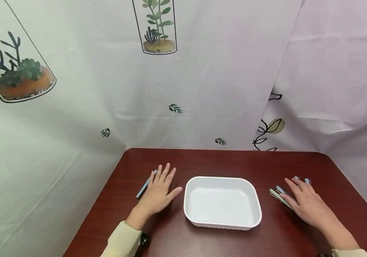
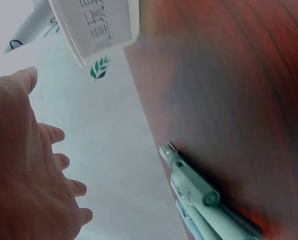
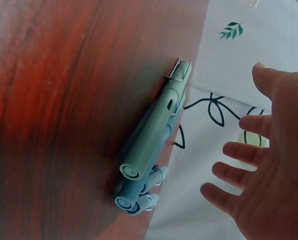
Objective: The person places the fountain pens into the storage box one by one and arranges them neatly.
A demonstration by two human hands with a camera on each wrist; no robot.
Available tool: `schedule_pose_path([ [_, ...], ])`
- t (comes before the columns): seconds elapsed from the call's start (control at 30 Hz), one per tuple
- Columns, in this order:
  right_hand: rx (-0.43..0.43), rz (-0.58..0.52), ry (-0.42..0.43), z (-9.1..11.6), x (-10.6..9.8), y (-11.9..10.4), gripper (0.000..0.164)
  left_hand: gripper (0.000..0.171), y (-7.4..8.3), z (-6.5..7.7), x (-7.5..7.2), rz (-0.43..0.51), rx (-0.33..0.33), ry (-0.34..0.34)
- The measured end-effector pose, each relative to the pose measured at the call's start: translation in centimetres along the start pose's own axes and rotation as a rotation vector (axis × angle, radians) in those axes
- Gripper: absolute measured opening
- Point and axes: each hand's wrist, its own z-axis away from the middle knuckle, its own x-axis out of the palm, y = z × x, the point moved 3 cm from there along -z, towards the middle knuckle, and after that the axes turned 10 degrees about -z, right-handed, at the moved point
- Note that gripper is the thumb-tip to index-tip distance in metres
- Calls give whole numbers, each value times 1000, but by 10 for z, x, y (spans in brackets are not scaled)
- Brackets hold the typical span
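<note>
My left hand (image 1: 157,194), fingers spread, hovers beside a blue pen (image 1: 144,186) on the left of the table. In the left wrist view, green pens (image 2: 199,187) lie alongside a bluish one, with the hand apart from them. On the right, my right hand (image 1: 311,207) is spread over several pens and partly hides them. A green pen (image 3: 151,127) lies there beside a blue pen (image 3: 130,191), with two more pale blue pen ends (image 3: 156,178) showing behind. Neither hand holds anything. Between the hands sits a white rectangular tray (image 1: 223,201) with nothing in it.
The dark red-brown wooden table (image 1: 199,162) has rounded far corners. White cloth (image 1: 202,89) printed with plants hangs behind it and along both sides. Light sleeves (image 1: 122,241) and a dark wrist strap (image 1: 143,239) show at the lower edge.
</note>
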Motion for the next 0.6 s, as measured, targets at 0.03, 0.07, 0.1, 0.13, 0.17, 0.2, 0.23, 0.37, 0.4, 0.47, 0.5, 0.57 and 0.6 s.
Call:
schedule_pose_path([
  [0.03,4,-6,-4,0,0,-1,59,77,2,0,0,-2,5,0],
  [0.07,10,-13,-11,1,0,-2,59,77,4,0,0,-3,11,-2],
  [0.1,18,-20,-19,1,0,-3,59,77,6,0,0,0,18,5],
  [0.13,21,-25,-22,2,0,-4,59,78,8,1,0,4,22,5],
  [0.17,26,-27,-29,2,1,-5,59,78,10,1,0,3,26,1],
  [0.2,30,-29,-34,2,1,-5,59,78,12,2,1,8,32,6],
  [0.23,32,-27,-39,2,1,-5,58,78,14,2,1,12,41,15],
  [0.37,39,-15,-56,1,3,-5,53,78,20,4,3,27,63,23],
  [0.4,42,-14,-62,0,4,-5,51,78,21,4,4,25,67,23],
  [0.47,48,-12,-73,1,6,-5,49,79,23,6,6,32,67,5],
  [0.5,50,-9,-77,1,6,-5,48,79,24,6,7,33,69,3],
  [0.57,57,-4,-90,2,8,-6,48,80,26,7,9,24,71,-3],
  [0.6,57,-2,-95,2,9,-6,47,80,27,8,10,21,74,-1],
])
